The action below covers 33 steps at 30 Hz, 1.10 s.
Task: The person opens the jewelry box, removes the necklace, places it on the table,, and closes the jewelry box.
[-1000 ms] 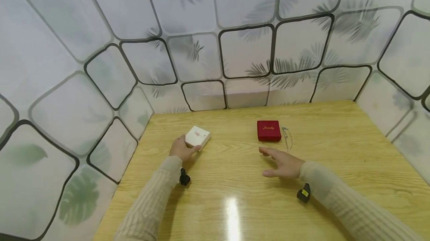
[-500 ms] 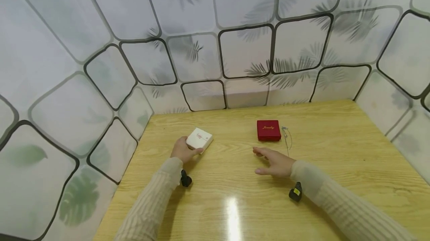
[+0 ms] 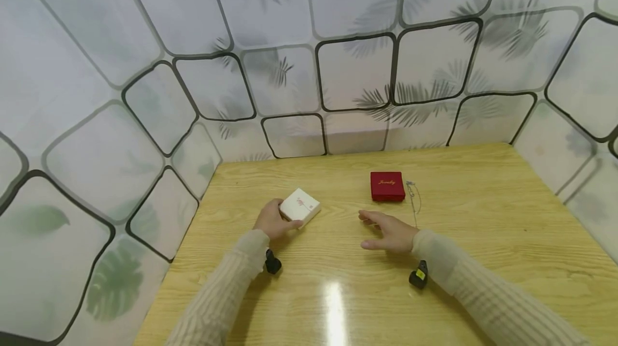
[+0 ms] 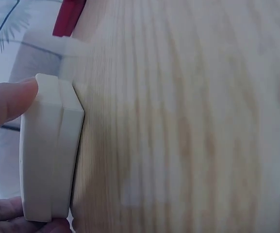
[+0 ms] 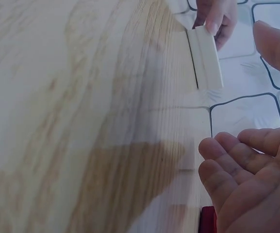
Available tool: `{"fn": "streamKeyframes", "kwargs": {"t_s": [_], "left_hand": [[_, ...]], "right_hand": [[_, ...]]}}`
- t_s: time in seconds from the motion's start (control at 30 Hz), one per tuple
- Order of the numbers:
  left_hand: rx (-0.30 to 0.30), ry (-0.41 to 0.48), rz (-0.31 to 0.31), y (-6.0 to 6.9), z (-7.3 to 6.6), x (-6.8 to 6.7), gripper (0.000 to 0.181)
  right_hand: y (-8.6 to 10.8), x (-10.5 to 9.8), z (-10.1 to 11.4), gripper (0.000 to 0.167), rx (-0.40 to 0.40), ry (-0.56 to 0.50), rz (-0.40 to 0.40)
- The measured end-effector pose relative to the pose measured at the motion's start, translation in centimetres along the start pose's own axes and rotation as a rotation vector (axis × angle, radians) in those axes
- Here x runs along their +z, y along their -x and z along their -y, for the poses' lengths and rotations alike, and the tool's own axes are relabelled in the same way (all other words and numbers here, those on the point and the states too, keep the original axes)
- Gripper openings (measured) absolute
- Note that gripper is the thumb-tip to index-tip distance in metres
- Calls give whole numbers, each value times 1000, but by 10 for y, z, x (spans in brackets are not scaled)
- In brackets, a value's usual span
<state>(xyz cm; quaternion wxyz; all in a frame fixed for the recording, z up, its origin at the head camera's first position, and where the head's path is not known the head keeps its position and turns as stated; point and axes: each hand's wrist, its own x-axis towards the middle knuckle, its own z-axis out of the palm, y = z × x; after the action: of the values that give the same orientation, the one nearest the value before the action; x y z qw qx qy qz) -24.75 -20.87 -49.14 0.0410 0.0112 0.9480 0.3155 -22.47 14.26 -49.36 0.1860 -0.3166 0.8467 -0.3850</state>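
A small square white box (image 3: 300, 207) with a reddish print on its lid lies at the left of the wooden table. My left hand (image 3: 274, 221) grips it, thumb on the near side and fingers on the far left side. In the left wrist view the white box (image 4: 50, 150) appears closed, with a seam along its side. My right hand (image 3: 390, 232) hovers over the table with fingers loosely extended, holding nothing. Beyond it sits a red jewelry box (image 3: 388, 186) with gold lettering. A thin silver-coloured chain (image 3: 412, 198) lies just right of that box, its near end close to my right wrist.
The wooden table (image 3: 328, 265) meets patterned fabric walls (image 3: 354, 78) at its back and sides. A small black camera hangs at each wrist. Bright light reflects off the table's near middle.
My left hand has slid the white box to the right and slightly toward me. My right hand has drifted left, toward the table's middle, with its fingers still extended.
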Motion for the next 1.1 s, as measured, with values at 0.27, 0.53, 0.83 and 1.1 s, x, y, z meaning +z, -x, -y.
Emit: {"fn": "streamKeyframes", "kwargs": {"t_s": [0.27,0.53,0.83,1.1], "left_hand": [[91,-27,76,10,-20,11,97],[144,-53,160,21,-38,24,102],[206,-103,205,30,-57,35,101],[250,-97,239,37,-69,47,102]], "right_hand": [[-2,3,1,84,-23,-61,9],[-3,4,3,85,-2,-42,-8],[0,4,4,89,18,-57,-20],[2,4,2,88,36,-120,-9]]}}
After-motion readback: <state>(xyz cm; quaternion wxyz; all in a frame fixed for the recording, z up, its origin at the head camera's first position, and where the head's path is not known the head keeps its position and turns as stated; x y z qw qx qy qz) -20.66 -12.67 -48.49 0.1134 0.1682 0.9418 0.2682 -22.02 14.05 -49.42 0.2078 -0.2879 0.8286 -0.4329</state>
